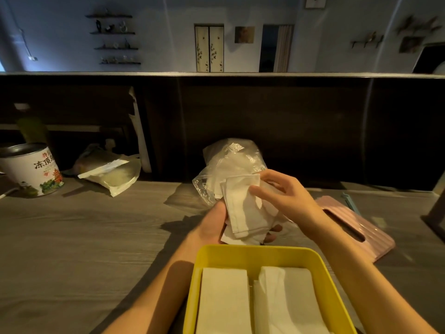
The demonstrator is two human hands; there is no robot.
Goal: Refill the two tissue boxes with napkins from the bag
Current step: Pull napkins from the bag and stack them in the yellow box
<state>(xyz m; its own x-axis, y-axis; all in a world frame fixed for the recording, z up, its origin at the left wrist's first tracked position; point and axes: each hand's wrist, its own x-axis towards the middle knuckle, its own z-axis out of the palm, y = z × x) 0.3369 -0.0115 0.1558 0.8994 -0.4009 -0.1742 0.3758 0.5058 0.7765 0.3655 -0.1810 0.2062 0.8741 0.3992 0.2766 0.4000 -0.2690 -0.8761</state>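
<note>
Left hand (212, 225) grips a stack of soft white folded napkins (243, 208) from below, fingers (274, 229) curled round it; right hand (286, 196) pinches the stack's top edge with thumb and fingers, just in front of the crinkly clear plastic bag (228, 162) on the grey wood-grain counter (72, 237). Open yellow plastic tissue box (252, 253) sits nearest, holding two flat white napkin piles; ribbed pink slotted tissue box (356, 227) lies right; white tin (33, 169) far left reads "冻顶", rest unreadable.
</note>
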